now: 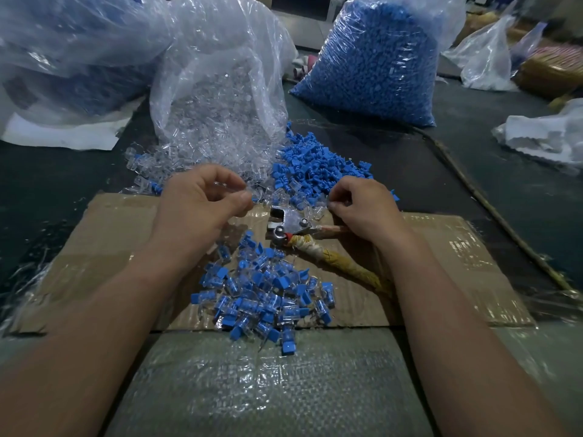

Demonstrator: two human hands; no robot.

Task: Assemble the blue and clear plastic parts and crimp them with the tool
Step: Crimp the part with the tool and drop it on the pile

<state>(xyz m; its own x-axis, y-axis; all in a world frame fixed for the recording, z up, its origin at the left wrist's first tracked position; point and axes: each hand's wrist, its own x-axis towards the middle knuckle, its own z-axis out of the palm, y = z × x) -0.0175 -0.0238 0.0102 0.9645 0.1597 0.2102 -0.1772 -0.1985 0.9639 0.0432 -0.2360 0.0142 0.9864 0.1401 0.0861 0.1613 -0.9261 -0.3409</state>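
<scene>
Tool [291,223]: one (right hand [362,209] beside)

Tool [290,225] is lying on cardboard [441,247]. Left hand [202,200] is pinching a clear part [228,187] just left of it. Right hand [362,206] is curling just right, grip unclear. Assembled pieces [265,294] are lying on its near side.

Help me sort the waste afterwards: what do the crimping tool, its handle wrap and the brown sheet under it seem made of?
Crimping tool: bare metal, likely steel; grey, shiny head with rivets.
Handle wrap: looks like yellowed cloth or tape, wound in visible turns, matte, worn.
Brown sheet: cardboard, probably corrugated, with glossy clear tape strips catching light.
</scene>
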